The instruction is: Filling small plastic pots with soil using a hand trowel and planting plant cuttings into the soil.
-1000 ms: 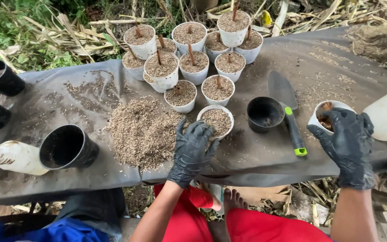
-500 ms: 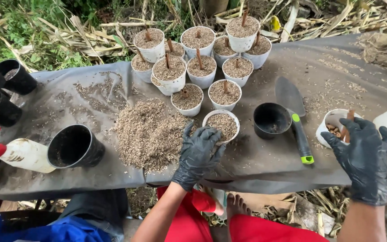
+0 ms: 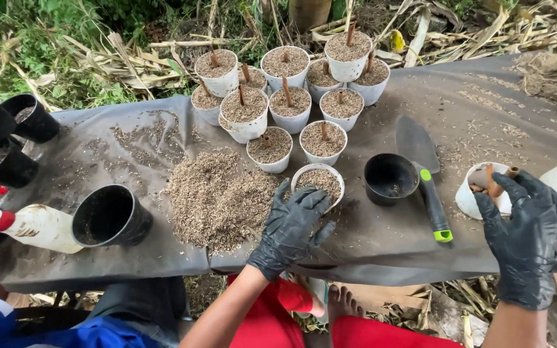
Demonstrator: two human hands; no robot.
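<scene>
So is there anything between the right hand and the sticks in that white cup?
Nothing visible. The right hand in its black glove is already at the white cup, fingers at the brown sticks. The trowel lies off to its left, apart.

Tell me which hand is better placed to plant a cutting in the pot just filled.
Probably the right hand: its fingers are in the white cup of brown cuttings, and the trowel lies beside it. The left hand rests on the filled pot, so it can steady that.
</scene>
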